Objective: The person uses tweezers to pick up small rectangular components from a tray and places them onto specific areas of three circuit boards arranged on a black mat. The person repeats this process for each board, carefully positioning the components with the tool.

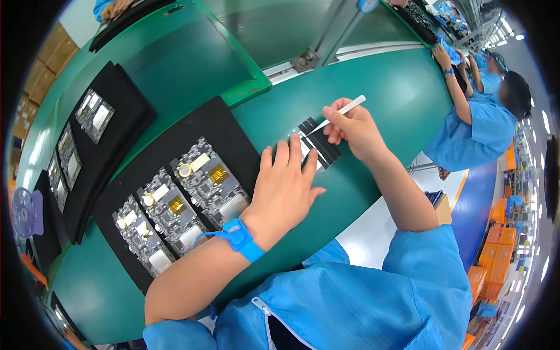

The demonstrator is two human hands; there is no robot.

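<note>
My right hand [363,133] pinches a pair of white tweezers [352,105], whose tip points down at a small sheet with black strips [324,147]. My left hand [284,188] lies on the near-left part of this sheet, fingers stretched out, and hides some of it. White patches show between the strips by my fingertips. Left of that hand, three circuit boards [205,175] with gold and silver patches lie in a row on a black foam mat [201,119]. My left forearm passes over their near end. A blue wrist strap [238,239] circles my left wrist.
A second black foam pad [131,96] with more boards [95,116] lies farther left on the green table [385,81]. A green raised frame [239,61] and a metal post [338,26] stand beyond. Other people in blue [475,131] work at the right.
</note>
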